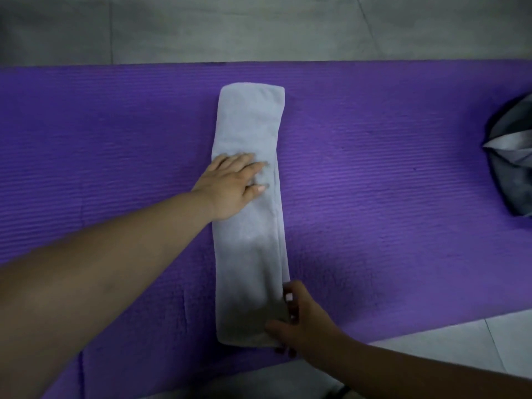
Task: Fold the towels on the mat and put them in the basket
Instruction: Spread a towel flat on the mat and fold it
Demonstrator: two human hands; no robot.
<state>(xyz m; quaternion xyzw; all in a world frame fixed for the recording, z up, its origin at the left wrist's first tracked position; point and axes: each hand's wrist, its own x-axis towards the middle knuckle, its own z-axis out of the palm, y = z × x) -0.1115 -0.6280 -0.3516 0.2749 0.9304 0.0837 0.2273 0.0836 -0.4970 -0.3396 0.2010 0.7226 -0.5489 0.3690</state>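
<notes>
A pale grey towel [250,125] lies folded into a long narrow strip on the purple mat [374,168], running from far to near. My left hand [230,185] rests flat on the strip's middle, fingers straight and pressing the cloth down. My right hand [299,318] is at the strip's near right corner, its thumb on top of the cloth and fingers curled at the edge, pinching that corner. The basket is not recognisable in view.
A dark grey and white bundle of cloth [509,165] sits at the mat's right edge, partly cut off. Grey tiled floor [259,27] lies beyond the mat's far edge and also at the near right.
</notes>
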